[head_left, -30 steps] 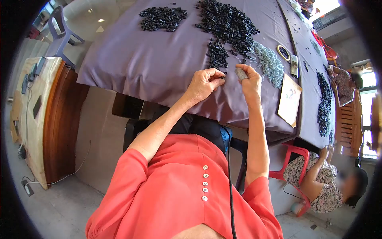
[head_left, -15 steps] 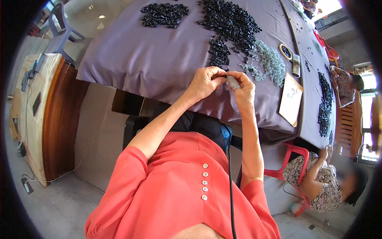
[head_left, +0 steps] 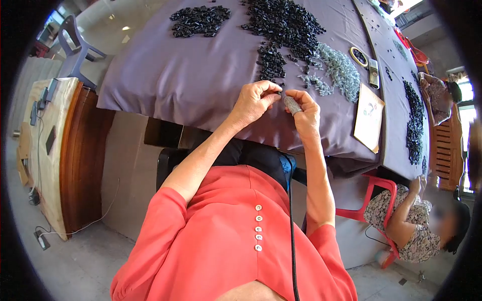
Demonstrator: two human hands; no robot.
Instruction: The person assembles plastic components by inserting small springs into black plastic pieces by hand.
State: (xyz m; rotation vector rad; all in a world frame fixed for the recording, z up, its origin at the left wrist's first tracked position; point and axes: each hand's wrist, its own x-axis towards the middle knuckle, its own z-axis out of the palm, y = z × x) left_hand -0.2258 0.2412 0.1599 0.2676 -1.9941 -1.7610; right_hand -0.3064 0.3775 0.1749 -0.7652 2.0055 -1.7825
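My left hand (head_left: 252,104) pinches a small black plastic piece (head_left: 280,92) between thumb and fingertips, over the table's near edge. Just to its right, my right hand (head_left: 307,113) has its thumb and index finger bent close together. A grey wrap (head_left: 292,105) covers that thumb. Whatever sits between those right fingertips is too small to make out. Beyond my hands lies a big heap of black pieces (head_left: 286,27), with a smaller cluster of them (head_left: 271,62) trailing toward me. Clear, pale small parts (head_left: 341,70) are piled to the right of it.
A purple-grey cloth (head_left: 150,75) covers the table. On it are another black pile (head_left: 201,21), a tape roll (head_left: 358,56) and a cardboard sheet (head_left: 369,118). At right, a person (head_left: 401,220) sits on a red chair (head_left: 374,193). A wooden cabinet (head_left: 75,165) stands left.
My hands have drawn slightly apart; a gap now shows between their fingertips. The left hand has shifted a little left with the black piece. The whole view has turned slightly.
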